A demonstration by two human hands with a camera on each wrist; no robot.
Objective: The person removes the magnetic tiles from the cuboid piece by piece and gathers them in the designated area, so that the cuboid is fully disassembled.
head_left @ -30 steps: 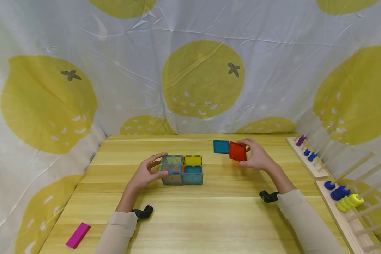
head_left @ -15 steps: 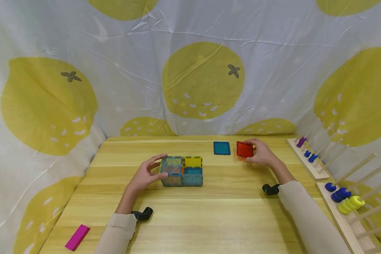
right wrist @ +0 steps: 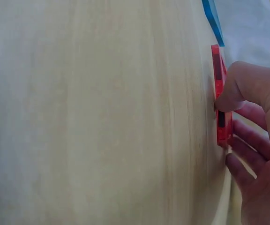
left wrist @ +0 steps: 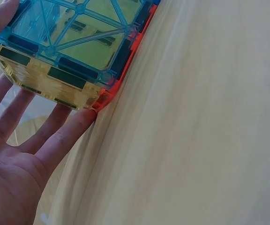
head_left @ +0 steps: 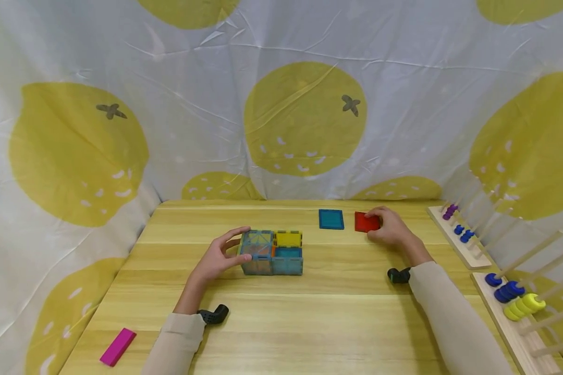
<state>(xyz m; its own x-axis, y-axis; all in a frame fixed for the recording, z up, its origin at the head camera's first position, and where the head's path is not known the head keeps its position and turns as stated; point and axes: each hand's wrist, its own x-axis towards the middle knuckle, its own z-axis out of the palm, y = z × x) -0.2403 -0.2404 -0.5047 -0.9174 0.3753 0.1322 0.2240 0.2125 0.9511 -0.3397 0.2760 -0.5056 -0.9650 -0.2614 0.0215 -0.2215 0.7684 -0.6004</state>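
Observation:
Left of the middle of the table stands a box built of magnetic tiles [head_left: 257,266], two cells wide. One cell has a blue top; the other is uncovered, with a yellow tile [head_left: 288,239] upright at its back. My left hand [head_left: 219,259] holds the box's left end, thumb at the front and fingers on the far side. To the right, my right hand [head_left: 391,227] grips a red magnetic tile [head_left: 363,222] at its right end, level and close to the tabletop. In the right wrist view, the thumb sits on the red tile's edge [right wrist: 218,77]. A blue magnetic tile [head_left: 331,219] lies left of it.
Two wooden bead stacking racks [head_left: 455,237] [head_left: 502,317] with upright pegs and coloured rings line the right side. A magenta block [head_left: 118,347] lies at the front left. A lemon-print cloth [head_left: 305,120] hangs behind the table.
My right hand has carried the red tile right, away from the blue tile, and lowered it from tilted to level near the tabletop. My left hand stays at the box.

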